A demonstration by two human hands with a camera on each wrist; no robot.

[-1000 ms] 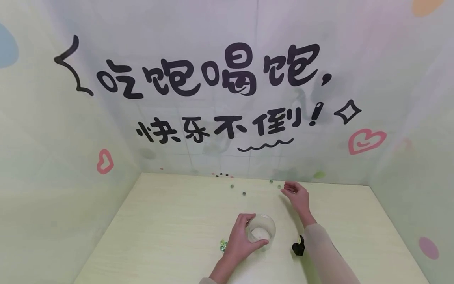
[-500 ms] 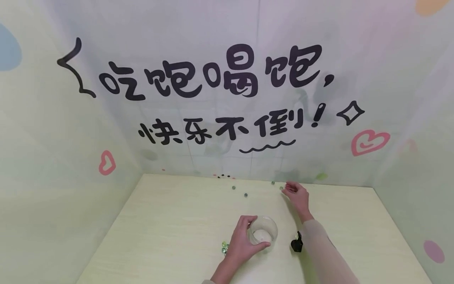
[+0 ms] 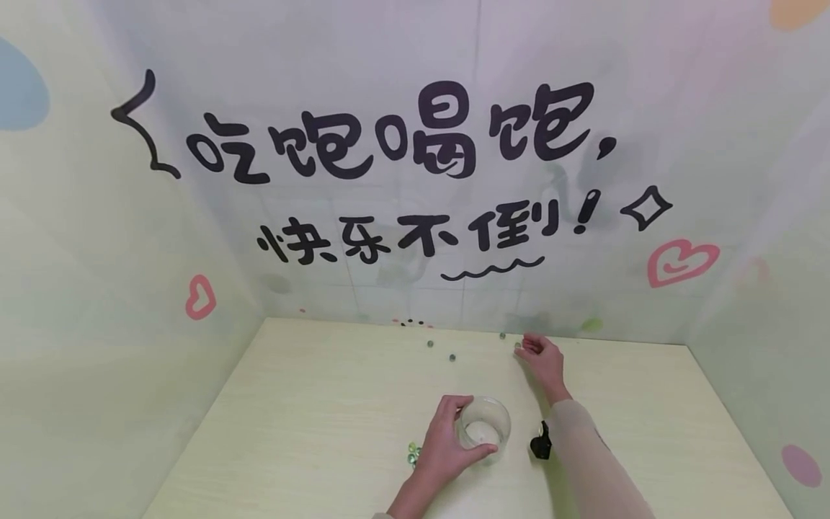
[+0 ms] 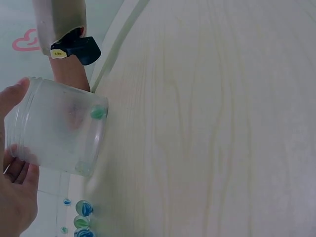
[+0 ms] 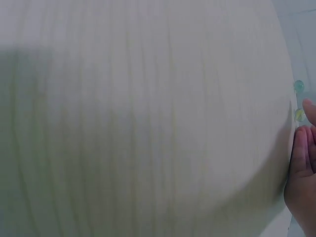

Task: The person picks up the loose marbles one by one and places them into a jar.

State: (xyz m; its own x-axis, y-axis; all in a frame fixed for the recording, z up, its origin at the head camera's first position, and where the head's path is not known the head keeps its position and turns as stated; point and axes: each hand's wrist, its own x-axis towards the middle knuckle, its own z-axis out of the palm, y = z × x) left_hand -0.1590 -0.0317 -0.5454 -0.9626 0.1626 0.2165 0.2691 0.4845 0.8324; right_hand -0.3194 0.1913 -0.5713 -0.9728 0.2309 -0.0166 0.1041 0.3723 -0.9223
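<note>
My left hand (image 3: 447,441) grips a clear jar (image 3: 485,422), thumb and fingers round its upper part, mouth facing up. In the left wrist view, a green marble (image 4: 97,112) shows through the jar's wall near the bottom. At the back of the table, my right hand (image 3: 545,362) reaches down with loosely bent fingers. A greenish marble (image 3: 517,346) lies right at its fingertips; in the right wrist view this marble (image 5: 299,115) sits just beyond the gap between thumb and fingers. Another marble (image 3: 502,336) is slightly farther back.
Two loose marbles lie left of the right hand, one marble (image 3: 430,344) near the wall and another (image 3: 452,357) closer in. Several marbles (image 3: 413,453) cluster beside the left hand. A printed back wall (image 3: 363,288) borders the table (image 3: 311,404). A black device (image 3: 540,441) hangs at the right sleeve.
The right hand has moved slightly left, its fingertips now at the greenish marble. The left hand and jar have stayed in place; the head view has shifted a little.
</note>
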